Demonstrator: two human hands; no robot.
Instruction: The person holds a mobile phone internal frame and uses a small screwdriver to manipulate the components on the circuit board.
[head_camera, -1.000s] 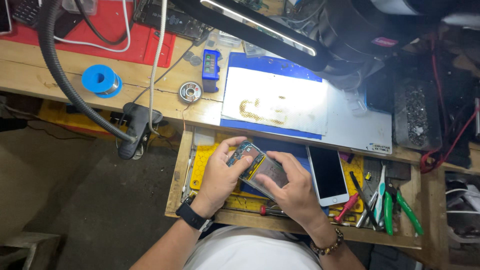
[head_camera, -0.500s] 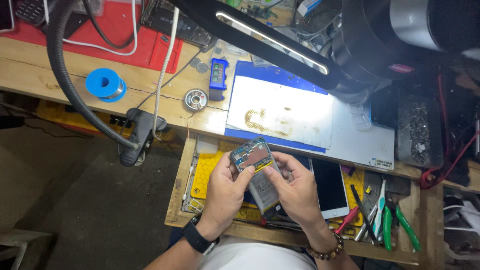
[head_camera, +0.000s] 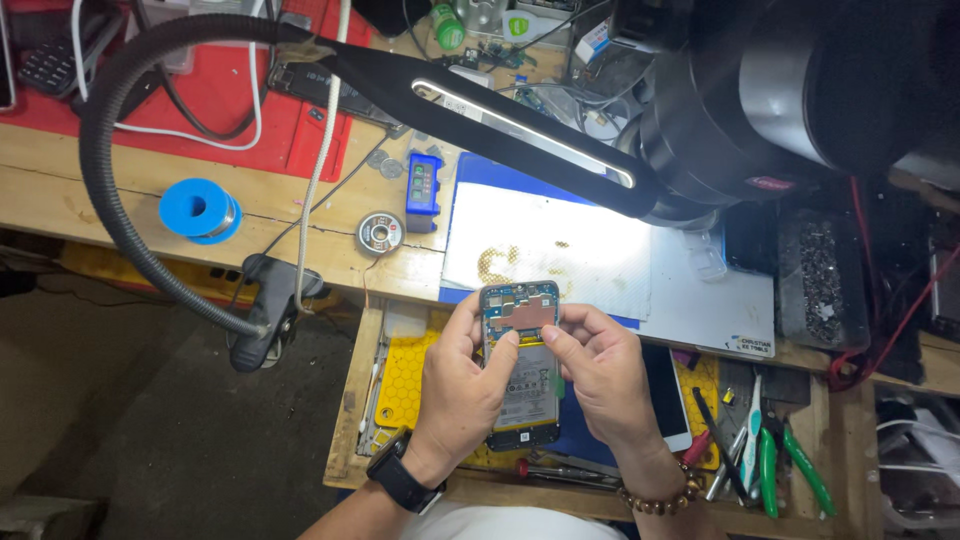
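Both hands grip the opened phone (head_camera: 522, 365): left hand (head_camera: 458, 385) cradling its side, right hand (head_camera: 600, 375) pinching opposite (keep thumbs off the exposed board).

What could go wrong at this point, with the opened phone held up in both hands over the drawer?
The opened phone is held in the air by the left hand and right hand; a slip could drop it onto the pull-out tray with its hard tools. Both thumbs press near the exposed circuit board, so the bare board could be strained or smudged. The lamp arm hangs close above, so lifting the phone might knock it.
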